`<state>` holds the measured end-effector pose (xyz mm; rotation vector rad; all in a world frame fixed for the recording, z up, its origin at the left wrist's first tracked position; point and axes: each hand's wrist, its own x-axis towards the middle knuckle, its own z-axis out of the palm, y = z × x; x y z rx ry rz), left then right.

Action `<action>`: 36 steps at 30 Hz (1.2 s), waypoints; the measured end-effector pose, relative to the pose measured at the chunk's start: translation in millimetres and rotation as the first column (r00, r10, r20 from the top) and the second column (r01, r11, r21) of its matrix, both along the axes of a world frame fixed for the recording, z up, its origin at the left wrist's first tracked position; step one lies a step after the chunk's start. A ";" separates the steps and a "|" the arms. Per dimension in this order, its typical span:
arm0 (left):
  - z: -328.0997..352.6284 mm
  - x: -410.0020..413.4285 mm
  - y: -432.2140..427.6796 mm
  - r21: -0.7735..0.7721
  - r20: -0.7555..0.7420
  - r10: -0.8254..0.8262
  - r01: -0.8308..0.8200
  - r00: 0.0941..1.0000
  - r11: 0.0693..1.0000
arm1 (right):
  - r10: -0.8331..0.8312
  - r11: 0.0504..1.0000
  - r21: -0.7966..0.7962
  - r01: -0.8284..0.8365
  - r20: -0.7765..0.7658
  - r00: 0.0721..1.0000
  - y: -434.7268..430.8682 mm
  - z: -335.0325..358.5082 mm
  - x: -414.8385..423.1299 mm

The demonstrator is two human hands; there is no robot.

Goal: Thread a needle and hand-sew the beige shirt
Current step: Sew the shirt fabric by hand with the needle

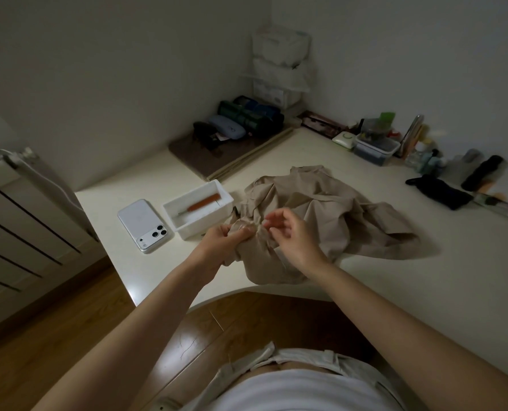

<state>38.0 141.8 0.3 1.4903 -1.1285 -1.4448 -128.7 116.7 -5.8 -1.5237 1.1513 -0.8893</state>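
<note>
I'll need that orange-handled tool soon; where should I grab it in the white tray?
Pinch the orange handle from above, gripping across its width: it lies flat and diagonal, the white tray walls block side approaches, and the thin metal tip points near-left.

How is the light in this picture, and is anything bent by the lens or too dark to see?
Head view: dim, flat light; the beige shirt throws a soft shadow rightward on the table; mild glare on the table's near left edge; the wide-angle lens curves the wall lines; the needle is too small to see.

Beige shirt (pixel 320 209), white tray (pixel 199 207), orange-handled tool (pixel 203 202), white phone (pixel 144 223).
</note>
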 end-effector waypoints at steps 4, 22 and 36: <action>1.5 -2.1 -0.5 0.042 0.008 0.046 -0.046 0.999 0.998 | 0.054 0.980 -0.190 -0.056 -0.016 0.998 6.5 6.4 1.9; 2.4 0.1 -2.2 0.074 -0.038 0.041 -0.038 0.998 0.997 | 0.138 0.842 -0.472 -0.261 -0.279 0.950 2.3 9.7 -1.3; -3.5 2.4 0.7 -0.001 0.244 0.124 -0.127 0.962 0.992 | 0.097 0.995 -0.004 -0.103 0.380 0.920 8.0 45.2 2.8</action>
